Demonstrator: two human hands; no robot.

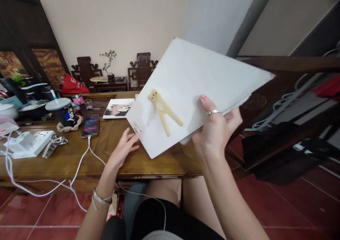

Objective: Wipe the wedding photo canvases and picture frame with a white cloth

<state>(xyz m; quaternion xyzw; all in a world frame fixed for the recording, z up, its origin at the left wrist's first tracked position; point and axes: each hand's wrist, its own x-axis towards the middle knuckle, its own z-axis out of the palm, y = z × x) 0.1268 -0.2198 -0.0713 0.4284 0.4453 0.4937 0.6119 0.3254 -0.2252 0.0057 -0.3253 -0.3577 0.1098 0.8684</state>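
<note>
My right hand grips a large white book or pad by its lower edge and holds it tilted in the air over the wooden table. A pale yellow clip lies on its white cover. My left hand reaches out with the fingers stretched, its fingertips at the book's lower left corner, just above the tabletop. A ring shows on the right hand and bracelets on the left wrist.
On the table's left stand a dark cup with a lid, a phone on a white cable, a white power strip and a picture book. A dark wooden bench with cables and a black bag is at the right.
</note>
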